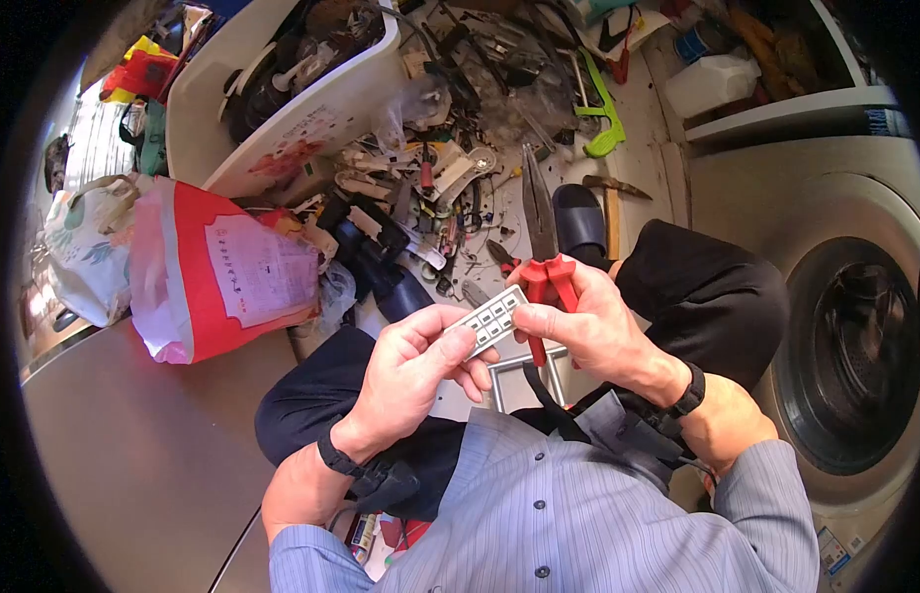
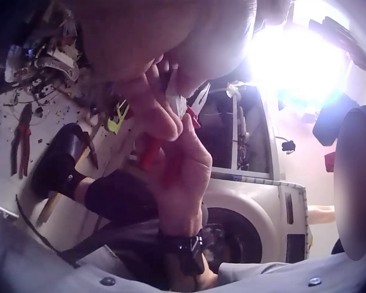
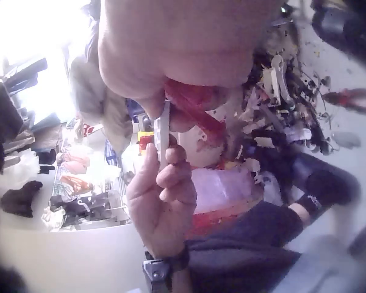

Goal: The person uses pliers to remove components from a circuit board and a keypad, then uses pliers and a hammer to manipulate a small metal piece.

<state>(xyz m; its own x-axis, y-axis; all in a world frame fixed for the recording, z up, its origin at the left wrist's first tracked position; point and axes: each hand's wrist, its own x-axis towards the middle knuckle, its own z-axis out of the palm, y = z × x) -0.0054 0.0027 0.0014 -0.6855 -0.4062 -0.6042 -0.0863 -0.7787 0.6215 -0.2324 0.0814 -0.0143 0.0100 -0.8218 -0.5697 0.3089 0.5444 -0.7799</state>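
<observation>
Above the person's lap, between the two knees, a pale flat panel with rows of small dark-centred windows is held up at a slant, touching both hands. The left hand pinches its near-left end, thumb on top and fingers beneath. The right hand grips red-handled pliers, its thumb also resting at the panel's far-right end; the pliers' metal jaws point away from the person, toward the littered floor. Beyond the hands, a dark slipper covers the right foot, and a wooden-handled hammer lies just beside it. A bright green tool lies farther off, near loose parts and scraps. To the left stand a red paper bag and a white tub piled with dark items; a front-loading washing machine stands on the right.
</observation>
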